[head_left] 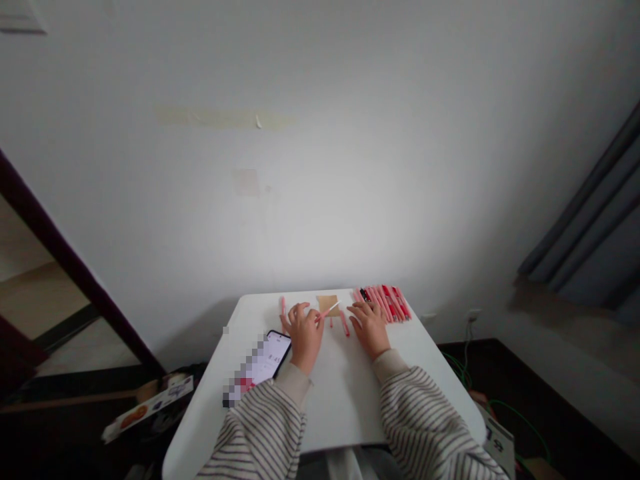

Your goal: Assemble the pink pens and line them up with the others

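We see pink pens (some with red or black parts), a tan sheet, a white table, a pale grey wall, a maroon frame and a blue-grey curtain; the sleeves are pale with dark stripes, the cuffs plain beige.

- Your L sleeve & R sleeve: long, loose, lt. grey-beige w/ thin dk stripes, creased in folds.
- Your L cuff & R cuff: plain beige, snug at wrists.
- Your L hand & R hand: bare.
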Available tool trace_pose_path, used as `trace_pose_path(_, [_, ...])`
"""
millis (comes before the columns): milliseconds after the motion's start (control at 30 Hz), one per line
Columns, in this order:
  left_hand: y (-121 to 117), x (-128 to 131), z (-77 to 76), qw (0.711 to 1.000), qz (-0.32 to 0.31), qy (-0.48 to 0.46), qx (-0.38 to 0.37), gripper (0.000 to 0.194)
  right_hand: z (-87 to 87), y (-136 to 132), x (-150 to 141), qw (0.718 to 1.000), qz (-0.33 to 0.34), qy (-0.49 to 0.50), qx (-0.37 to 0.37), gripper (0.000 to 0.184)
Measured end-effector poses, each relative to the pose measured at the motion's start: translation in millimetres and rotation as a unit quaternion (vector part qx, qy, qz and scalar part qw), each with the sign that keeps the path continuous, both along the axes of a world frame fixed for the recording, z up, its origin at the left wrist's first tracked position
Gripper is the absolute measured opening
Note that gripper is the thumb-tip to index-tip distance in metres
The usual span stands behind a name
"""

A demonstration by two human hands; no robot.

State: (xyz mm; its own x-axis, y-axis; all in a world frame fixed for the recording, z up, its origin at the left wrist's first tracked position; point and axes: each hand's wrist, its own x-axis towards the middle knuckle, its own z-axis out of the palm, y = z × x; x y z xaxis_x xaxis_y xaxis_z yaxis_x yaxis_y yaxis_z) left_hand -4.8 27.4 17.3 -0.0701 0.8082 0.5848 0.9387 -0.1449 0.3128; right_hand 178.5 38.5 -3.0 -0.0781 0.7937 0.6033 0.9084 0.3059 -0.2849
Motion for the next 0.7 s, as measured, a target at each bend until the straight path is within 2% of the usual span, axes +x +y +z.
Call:
trace_pose_path(233, [-0.8, 1.9, -1.6, 0.999, -0.051, 0.003, -0.009, 0.014, -2.3, 1.0, -2.0, 0.999, 0.023, -0.029, 0.018, 0.028])
trace_pose_path(433, [-1.0, 2.4, -2.8, 0.998, -0.057, 0.004, -0.020, 0.015, 0.2, -1.5, -3.2, 1.000, 0.022, -0.003, 0.008, 0.016])
trace_pose_path(700, [-0.7, -0.2, -0.9, 0.999, -0.040, -0.014, -0.007, 0.016, -1.8, 0.8, 0.9, 1.000, -0.006, 0.026, -0.009, 0.014])
